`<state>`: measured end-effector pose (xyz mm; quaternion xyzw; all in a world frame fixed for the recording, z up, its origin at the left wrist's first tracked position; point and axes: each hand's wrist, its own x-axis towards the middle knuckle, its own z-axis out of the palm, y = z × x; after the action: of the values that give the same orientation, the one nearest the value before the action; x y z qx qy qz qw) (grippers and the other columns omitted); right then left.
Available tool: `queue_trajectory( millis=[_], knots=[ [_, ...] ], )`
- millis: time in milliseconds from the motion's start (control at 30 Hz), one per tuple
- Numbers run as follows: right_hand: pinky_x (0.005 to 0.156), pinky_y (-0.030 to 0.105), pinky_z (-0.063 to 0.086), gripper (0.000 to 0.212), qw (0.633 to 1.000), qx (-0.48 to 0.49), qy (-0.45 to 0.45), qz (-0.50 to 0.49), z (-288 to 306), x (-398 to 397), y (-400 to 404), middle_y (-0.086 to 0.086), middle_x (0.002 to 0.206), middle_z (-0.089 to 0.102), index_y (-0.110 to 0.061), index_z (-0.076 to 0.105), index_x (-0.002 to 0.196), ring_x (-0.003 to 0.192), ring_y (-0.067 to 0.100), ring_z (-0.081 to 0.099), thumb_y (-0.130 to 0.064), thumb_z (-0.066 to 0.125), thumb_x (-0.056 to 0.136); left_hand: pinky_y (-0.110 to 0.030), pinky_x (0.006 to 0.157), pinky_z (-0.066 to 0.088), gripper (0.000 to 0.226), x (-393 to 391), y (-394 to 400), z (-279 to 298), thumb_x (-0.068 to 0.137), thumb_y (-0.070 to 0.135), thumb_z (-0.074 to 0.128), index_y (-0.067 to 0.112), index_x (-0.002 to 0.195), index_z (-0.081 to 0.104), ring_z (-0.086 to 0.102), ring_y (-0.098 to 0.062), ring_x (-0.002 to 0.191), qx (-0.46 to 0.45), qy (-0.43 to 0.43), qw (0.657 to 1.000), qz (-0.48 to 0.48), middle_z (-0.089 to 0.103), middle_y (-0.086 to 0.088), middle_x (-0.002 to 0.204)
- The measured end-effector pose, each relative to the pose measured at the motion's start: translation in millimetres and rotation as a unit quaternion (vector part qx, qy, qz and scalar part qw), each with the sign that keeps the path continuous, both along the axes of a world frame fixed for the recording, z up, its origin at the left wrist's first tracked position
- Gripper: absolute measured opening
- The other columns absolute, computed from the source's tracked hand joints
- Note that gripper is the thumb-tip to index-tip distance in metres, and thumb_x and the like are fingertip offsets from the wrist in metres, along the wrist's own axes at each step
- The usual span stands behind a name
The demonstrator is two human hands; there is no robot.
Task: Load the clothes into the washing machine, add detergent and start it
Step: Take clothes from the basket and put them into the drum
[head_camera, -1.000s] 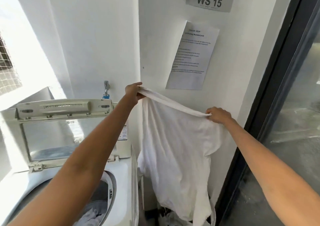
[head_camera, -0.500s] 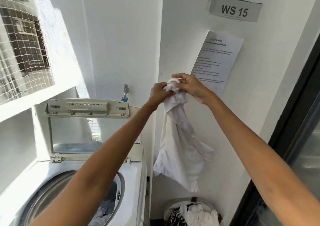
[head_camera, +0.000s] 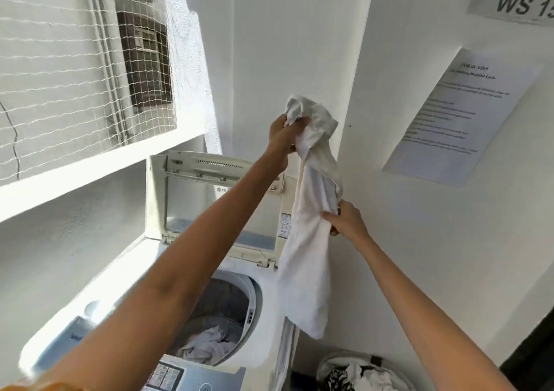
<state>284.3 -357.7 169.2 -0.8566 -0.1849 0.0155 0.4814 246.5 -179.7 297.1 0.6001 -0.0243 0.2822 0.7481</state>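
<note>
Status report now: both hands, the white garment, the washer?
Left hand grips white garment at top, right hand grips it mid-length. Garment hangs beside open washing machine, not in drum. Lid up, nothing blocking.

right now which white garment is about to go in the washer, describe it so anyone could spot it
Start at the open-lidded washing machine in the corner. Just to its right, against the white wall, a long white garment hangs in the air. Unlike the clothes in the drum or the basket, it is held: left hand bunching its top, right hand gripping its middle.
</note>
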Motion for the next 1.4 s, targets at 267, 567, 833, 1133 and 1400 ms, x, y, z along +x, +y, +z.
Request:
queue_trajectory(
  millis=[267, 567, 833, 1133, 1400],
  knots=[
    [0.077, 0.052, 0.056, 0.02, 0.995, 0.077, -0.047, 0.029, 16.9, -17.6, 93.8, 0.011, 0.085, 0.069, -0.007, 0.067, 0.101, 0.083, 0.035, 0.067, -0.008, 0.059, 0.083, -0.039, 0.056, 0.06, 0.025, -73.0, 182.3, -101.5, 0.091, 0.014, 0.06, 0.006, 0.112, 0.051, 0.062, -0.026, 0.079, -0.057, 0.265, 0.961, 0.056, 0.059, -0.013, 0.095],
    [0.054, 0.023, 0.058, 0.019, 0.979, 0.174, 0.061, 0.083, 11.6, -64.0, 213.6, 0.005, 0.08, 0.064, -0.011, 0.062, 0.094, 0.068, 0.017, 0.065, 0.001, 0.048, 0.091, -0.033, 0.062, 0.046, 0.034, -163.3, 227.4, -179.9, 0.082, 0.04, 0.063, 0.009, 0.09, 0.052, 0.053, -0.022, 0.068, 0.041, 0.476, 0.876, 0.064, 0.054, -0.008, 0.081],
    [0.072, 0.048, 0.058, 0.014, 0.977, -0.011, 0.196, 0.078, -157.0, -71.6, 275.2, 0.009, 0.087, 0.065, -0.015, 0.058, 0.081, 0.082, 0.031, 0.067, -0.006, 0.047, 0.081, -0.034, 0.08, 0.047, 0.034, -160.8, 261.0, -304.3, 0.079, 0.015, 0.055, -0.005, 0.106, 0.06, 0.056, -0.039, 0.108, 0.078, 0.548, 0.803, 0.221, 0.061, -0.028, 0.11],
    [0.073, 0.032, 0.052, 0.004, 0.914, -0.138, 0.381, 0.019, -344.2, -109.7, 319.0, 0.016, 0.118, 0.056, -0.013, 0.049, 0.093, 0.088, 0.023, 0.054, -0.014, 0.051, 0.09, -0.032, 0.063, 0.031, 0.036, -145.5, 228.0, -392.1, 0.085, -0.001, 0.045, 0.022, 0.058, 0.041, 0.035, -0.017, 0.059, 0.044, 0.514, 0.836, 0.187, 0.038, 0.0, 0.06],
    [0.078, 0.036, 0.054, 0.028, 0.893, -0.099, 0.435, 0.059, -366.2, -124.1, 309.4, 0.002, 0.074, 0.057, -0.023, 0.052, 0.067, 0.078, 0.023, 0.058, -0.001, 0.053, 0.084, -0.023, 0.042, 0.016, 0.042, -131.8, 225.5, -422.1, 0.096, 0.011, 0.04, 0.018, 0.057, 0.028, 0.022, -0.011, 0.046, 0.034, 0.568, 0.815, 0.109, 0.025, 0.0, 0.057]
  ],
)
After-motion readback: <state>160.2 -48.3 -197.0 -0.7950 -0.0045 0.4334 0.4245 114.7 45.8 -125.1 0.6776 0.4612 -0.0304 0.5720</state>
